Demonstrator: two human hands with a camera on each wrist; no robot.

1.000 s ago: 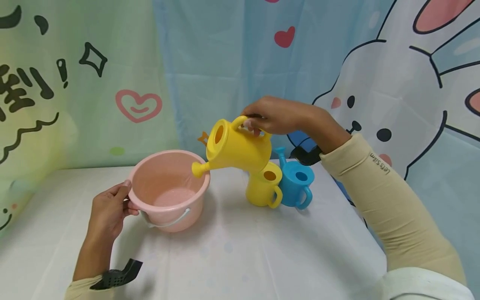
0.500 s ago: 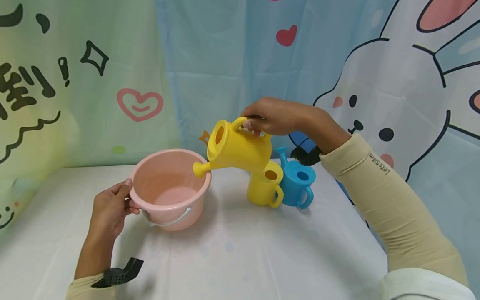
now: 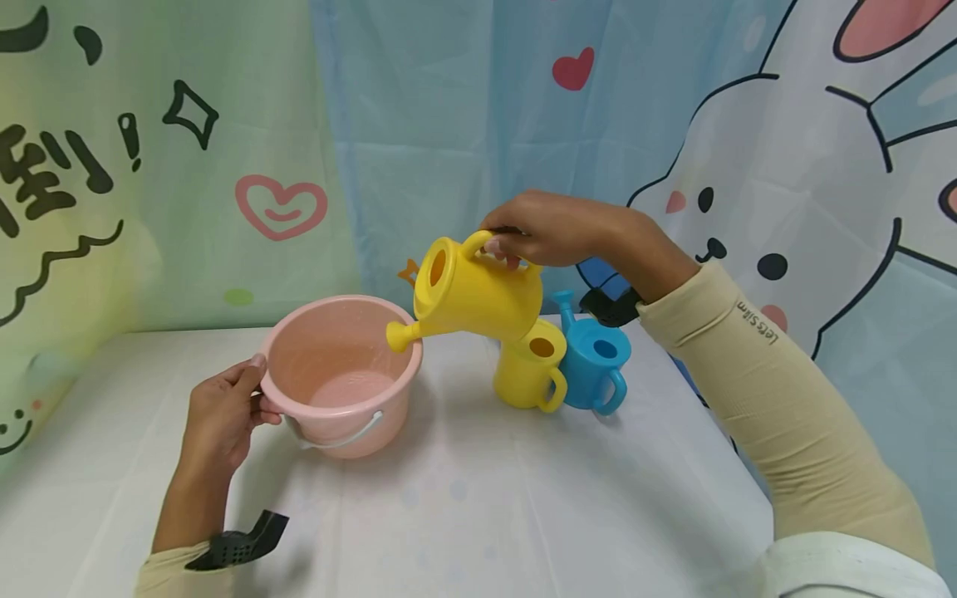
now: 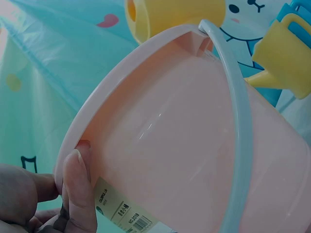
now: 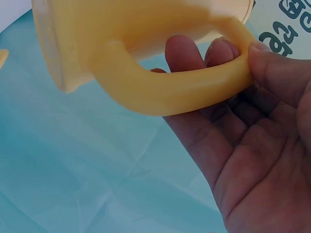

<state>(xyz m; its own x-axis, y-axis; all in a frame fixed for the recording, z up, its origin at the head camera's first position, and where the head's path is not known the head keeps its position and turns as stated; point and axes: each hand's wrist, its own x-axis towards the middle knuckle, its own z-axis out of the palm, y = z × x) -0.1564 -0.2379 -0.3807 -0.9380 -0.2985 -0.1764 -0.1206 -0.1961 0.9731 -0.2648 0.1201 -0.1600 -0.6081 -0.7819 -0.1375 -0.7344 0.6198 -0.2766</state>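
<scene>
My right hand (image 3: 534,228) grips the handle (image 5: 180,92) of a yellow watering can (image 3: 478,291), its fingers curled through the loop. The can is held in the air and tilted left, its spout reaching over the right rim of a pink bucket (image 3: 351,428). No stream of water can be made out. At the bucket's left side, my left hand (image 3: 220,415) pinches the rim between thumb and fingers. The bucket stands a little tilted on the table, its pale handle (image 4: 239,121) hanging down along the near side. A label (image 4: 129,211) shows on its wall in the left wrist view.
A second yellow watering can (image 3: 527,370) and a blue watering can (image 3: 598,365) stand side by side on the white-covered table (image 3: 419,523), right of the bucket. A printed curtain (image 3: 419,158) hangs behind, close to the table's back edge.
The whole head view has shifted very slightly. Both hands, the bucket and the raised can keep the same places relative to each other.
</scene>
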